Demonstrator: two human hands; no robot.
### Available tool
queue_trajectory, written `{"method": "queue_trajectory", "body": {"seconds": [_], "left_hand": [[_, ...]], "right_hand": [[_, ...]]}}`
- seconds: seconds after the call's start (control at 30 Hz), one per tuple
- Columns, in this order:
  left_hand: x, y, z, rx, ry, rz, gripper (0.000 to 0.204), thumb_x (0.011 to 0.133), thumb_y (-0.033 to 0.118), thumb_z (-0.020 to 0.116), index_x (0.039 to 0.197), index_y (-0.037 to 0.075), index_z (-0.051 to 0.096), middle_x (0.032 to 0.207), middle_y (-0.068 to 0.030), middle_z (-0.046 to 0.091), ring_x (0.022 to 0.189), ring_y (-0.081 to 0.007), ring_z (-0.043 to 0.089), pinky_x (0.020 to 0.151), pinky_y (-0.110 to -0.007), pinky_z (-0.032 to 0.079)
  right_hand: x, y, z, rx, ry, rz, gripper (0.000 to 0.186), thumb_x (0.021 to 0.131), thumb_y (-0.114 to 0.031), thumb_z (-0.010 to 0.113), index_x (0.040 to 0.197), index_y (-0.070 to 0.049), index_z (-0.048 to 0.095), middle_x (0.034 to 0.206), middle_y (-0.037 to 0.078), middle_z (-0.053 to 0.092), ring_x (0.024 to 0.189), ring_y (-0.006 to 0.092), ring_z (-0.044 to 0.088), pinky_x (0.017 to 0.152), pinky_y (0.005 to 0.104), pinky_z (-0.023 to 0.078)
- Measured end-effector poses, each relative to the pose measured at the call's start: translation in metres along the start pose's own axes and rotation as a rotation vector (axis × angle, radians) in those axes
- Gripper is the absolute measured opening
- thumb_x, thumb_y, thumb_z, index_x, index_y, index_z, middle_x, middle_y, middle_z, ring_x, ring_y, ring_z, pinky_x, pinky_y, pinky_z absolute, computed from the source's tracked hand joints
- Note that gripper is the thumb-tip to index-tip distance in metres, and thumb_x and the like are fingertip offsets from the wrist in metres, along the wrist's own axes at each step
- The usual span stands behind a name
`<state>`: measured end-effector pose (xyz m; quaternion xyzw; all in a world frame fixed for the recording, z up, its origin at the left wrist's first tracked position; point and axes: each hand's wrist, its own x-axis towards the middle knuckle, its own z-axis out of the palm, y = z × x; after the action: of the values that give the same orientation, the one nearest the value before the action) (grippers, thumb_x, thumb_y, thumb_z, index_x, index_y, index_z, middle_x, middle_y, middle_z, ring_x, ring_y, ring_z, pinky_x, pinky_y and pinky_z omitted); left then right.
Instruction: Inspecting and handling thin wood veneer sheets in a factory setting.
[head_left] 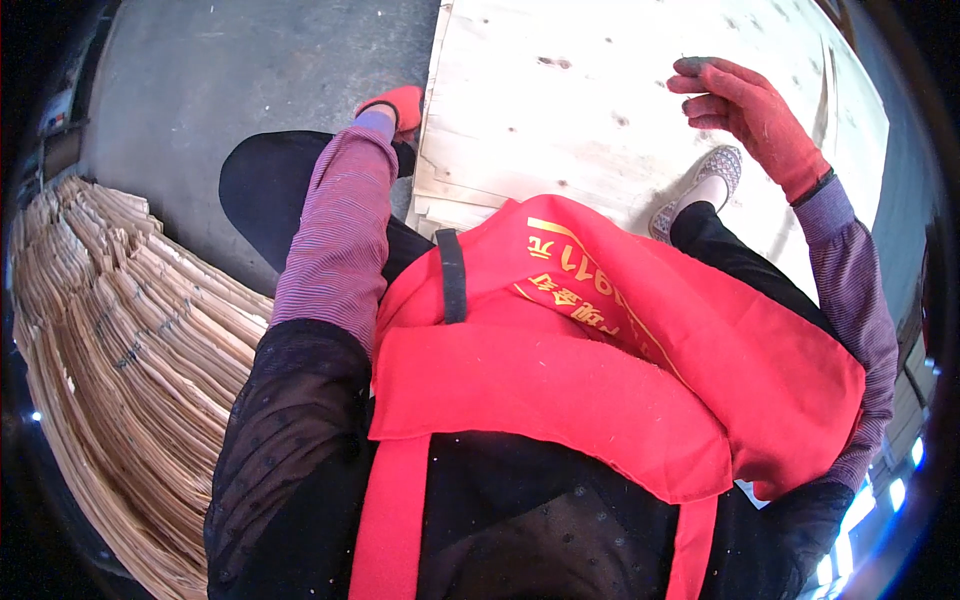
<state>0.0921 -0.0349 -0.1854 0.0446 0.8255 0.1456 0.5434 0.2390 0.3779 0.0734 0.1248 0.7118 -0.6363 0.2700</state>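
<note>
A broad, pale wood veneer sheet point(520, 110) with dark knots and a split near its far right side lies on a stack of similar sheets. My left hand point(404, 106), in a red glove, is beside the stack's left edge; its fingers are out of sight, so its grip does not show. Above the sheet's right part, my right hand point(752, 112) wears a red glove with darkened fingertips. Its fingers point left, stretched out and slightly apart, with nothing in them.
My patterned shoe point(712, 175) rests on the sheet below my right hand. At the left stands a large pile of thin brown veneer sheets point(130, 340) with ragged edges. A red apron point(560, 390) covers my lap, and grey floor point(230, 75) extends at the far left.
</note>
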Motion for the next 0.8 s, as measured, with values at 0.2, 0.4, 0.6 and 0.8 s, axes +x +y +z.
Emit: {"method": "queue_trajectory", "body": {"seconds": [0.2,0.4,0.6,0.8], "left_hand": [[-0.001,-0.003,-0.006,0.413,0.284,0.164,0.021,0.07,0.009,0.059,0.09,0.007,0.066,0.076,-0.0135,0.067,0.071,-0.0273,0.064,0.062,-0.039,0.049],[-0.01,0.001,-0.017,0.456,0.434,0.204,0.015,0.07,0.015,0.059,0.081,0.009,0.069,0.081,-0.0127,0.067,0.077,-0.028,0.065,0.067,-0.038,0.051],[-0.014,-0.003,-0.03,0.367,0.627,0.168,0.015,0.073,0.018,0.058,0.081,0.01,0.069,0.077,-0.0119,0.067,0.07,-0.0263,0.064,0.066,-0.037,0.05],[-0.027,-0.002,-0.042,0.028,0.677,0.112,0.024,0.077,0.025,0.056,0.09,0.01,0.069,0.092,-0.0149,0.066,0.09,-0.0326,0.062,0.078,-0.04,0.049]], "right_hand": [[0.002,0.001,0.001,0.006,-0.002,0.027,0.044,0.095,-0.031,0.045,0.125,0.001,0.047,0.113,0.01,0.059,0.093,0.0153,0.06,0.085,0.0274,0.049],[0.001,0.0,0.002,-0.026,0.009,0.022,0.044,0.095,-0.03,0.044,0.126,0.001,0.047,0.113,0.01,0.06,0.094,0.0154,0.06,0.085,0.0275,0.049],[0.001,-0.002,0.001,-0.035,0.003,0.011,0.044,0.095,-0.031,0.044,0.126,0.0,0.047,0.113,0.009,0.06,0.094,0.0151,0.06,0.085,0.0274,0.049],[0.0,-0.005,-0.002,-0.026,0.008,-0.012,0.044,0.095,-0.031,0.045,0.127,0.0,0.046,0.114,0.009,0.06,0.093,0.0147,0.06,0.085,0.0272,0.049]]}}
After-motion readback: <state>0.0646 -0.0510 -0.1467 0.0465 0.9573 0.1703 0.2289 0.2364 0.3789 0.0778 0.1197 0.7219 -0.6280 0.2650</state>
